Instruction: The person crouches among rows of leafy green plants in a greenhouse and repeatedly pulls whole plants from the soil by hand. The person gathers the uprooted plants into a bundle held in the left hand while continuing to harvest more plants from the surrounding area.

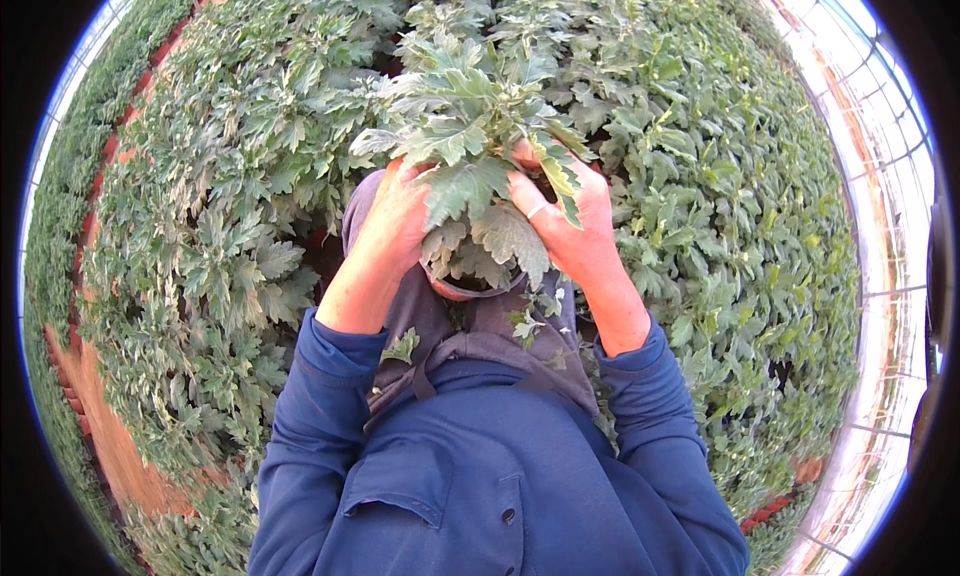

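Observation:
A potted plant with lobed leaves, apparently a chrysanthemum [461, 137], stands upright between my thighs. The front of its reddish pot [448, 291] shows beneath drooping greyish lower leaves. My left hand [401, 212] grips the foliage from the left side, its fingertips hidden behind leaves. On the right, my right hand [577, 219] has its thumb and fingers curled into the plant near the stems, and a yellowish-green leaf [559, 178] hangs across it. A light ring or band circles a digit of that hand. Loose leaf pieces [401, 347] lie on my trousers [487, 343].
Dense rows of similar leafy plants [247, 125] press close on the left, ahead and on the right [727, 201]. A bare reddish soil path [120, 426] runs along the far left, edged by red pots [75, 403]. A pale strip and wire-like framework [885, 276] border the right.

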Available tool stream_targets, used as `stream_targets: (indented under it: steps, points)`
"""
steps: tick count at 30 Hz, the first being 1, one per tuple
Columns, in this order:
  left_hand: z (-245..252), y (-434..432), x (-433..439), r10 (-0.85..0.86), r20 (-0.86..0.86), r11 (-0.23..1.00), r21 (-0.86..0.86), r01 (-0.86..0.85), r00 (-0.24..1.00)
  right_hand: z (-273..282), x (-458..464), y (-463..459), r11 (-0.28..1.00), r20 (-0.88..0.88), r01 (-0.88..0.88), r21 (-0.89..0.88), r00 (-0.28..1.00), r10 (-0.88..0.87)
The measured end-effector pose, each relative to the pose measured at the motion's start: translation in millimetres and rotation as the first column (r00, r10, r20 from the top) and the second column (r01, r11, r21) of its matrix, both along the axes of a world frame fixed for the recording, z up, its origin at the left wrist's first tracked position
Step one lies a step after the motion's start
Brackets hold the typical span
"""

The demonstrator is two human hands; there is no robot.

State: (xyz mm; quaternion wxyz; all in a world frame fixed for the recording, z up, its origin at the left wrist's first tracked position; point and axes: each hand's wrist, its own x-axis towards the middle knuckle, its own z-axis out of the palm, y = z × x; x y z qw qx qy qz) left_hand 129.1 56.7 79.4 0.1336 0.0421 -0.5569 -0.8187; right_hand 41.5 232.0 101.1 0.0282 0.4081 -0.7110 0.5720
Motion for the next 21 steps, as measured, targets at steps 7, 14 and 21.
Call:
stream_targets:
  steps: [7, 14, 21]
  points:
    - [2, 2, 4, -0.008, 0.061, 1.0, 0.024, 0.006, 0.998, -16, -5, -7, 0.988, 0.208, -0.03, -0.149, 0.976, 0.061]
    - [16, 7, 6, 0.123, 0.202, 0.967, -0.246, -0.072, 0.972, -15, -5, -5, 0.999, 0.428, 0.024, -0.046, 0.904, -0.001]
    - [38, 7, 4, 0.189, 0.159, 0.796, -0.602, -0.056, 0.969, -22, -12, -4, 0.989, 0.462, 0.02, -0.146, 0.885, 0.05]
